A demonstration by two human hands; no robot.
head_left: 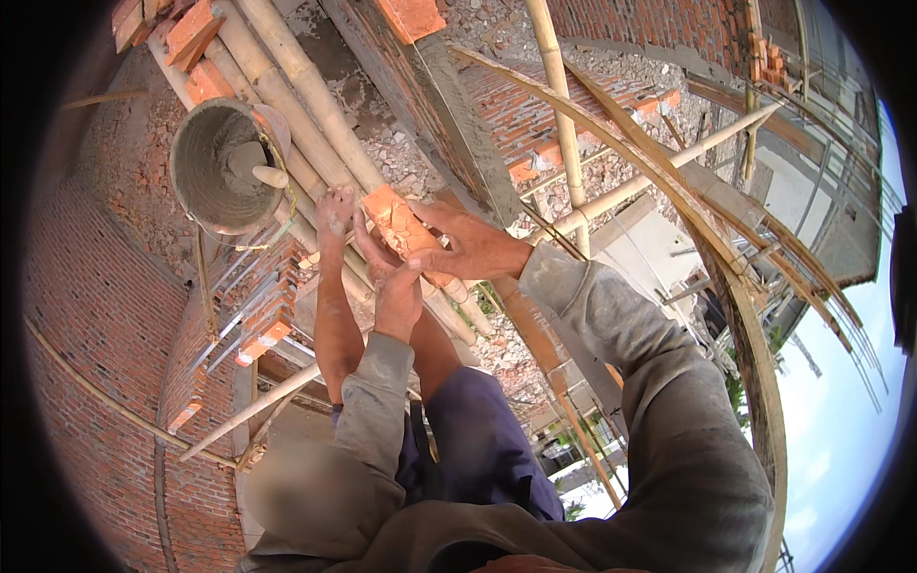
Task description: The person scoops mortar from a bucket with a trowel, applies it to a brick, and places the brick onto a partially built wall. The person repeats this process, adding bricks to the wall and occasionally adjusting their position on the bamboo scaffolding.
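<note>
An orange brick (399,222) with a rough, cracked face is held above the bamboo poles. My right hand (468,244) grips its right side, and my left hand (396,296) holds it from below and the left; some left fingers are hidden. Left of the hands, a round bucket (186,172) carries grey mortar (244,160). A tool's pale wooden handle (270,176) sticks out of the bucket; its other end is not clear. Beyond the brick runs a wall top (468,134) coated with wet mortar, with another brick (411,19) lying on its far part.
Bamboo poles (306,105) form the platform under my bare foot (334,208). Loose bricks (194,36) are piled at the far left. Bamboo scaffold poles (564,115) cross on the right. Rubble (411,158) lies below, and a brick wall (105,286) stands at left.
</note>
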